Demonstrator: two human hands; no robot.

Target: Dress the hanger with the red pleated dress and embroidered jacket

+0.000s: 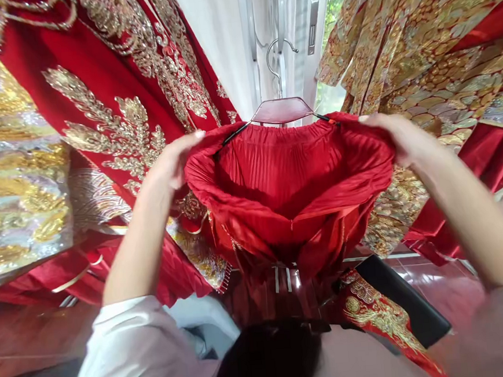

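The red pleated garment (pixel 284 165) hangs from the hanger (pixel 281 111), its gathered upper edge spread open. Beyond the hanger's left end, the left hand (pixel 182 158) grips the garment's side; beyond the right end, the right hand (pixel 387 133) holds the opposite side. Most fingers are hidden. A gold-embroidered red garment (pixel 111 121) hangs beside the left hand, a gold-patterned garment (pixel 401 49) near the right.

Gold garment (pixel 423 41) cropped above, right sleeve (pixel 502 331) blurred, red garment (pixel 284 162) apparently hidden lower down
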